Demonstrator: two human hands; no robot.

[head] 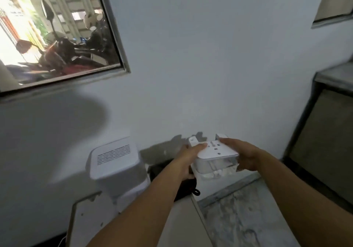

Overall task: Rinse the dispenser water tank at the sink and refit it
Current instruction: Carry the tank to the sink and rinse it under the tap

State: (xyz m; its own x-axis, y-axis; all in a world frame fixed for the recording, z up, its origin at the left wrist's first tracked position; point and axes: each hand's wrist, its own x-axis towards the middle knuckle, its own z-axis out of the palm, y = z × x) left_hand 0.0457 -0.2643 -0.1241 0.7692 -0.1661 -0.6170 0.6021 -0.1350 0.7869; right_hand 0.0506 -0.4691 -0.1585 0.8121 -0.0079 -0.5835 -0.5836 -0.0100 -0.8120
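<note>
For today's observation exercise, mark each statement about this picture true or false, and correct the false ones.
1. Both hands hold the tank. True: the left hand and the right hand grip its two sides.
2. The tank sits inside the dispenser. False: it is held in the air, to the dispenser's right.
3. The tank has a white lid and clear walls. True.
4. The window is right of the hands. False: it is up on the left.
5. The tank is under a running tap. False: no tap or sink is in view.
</note>
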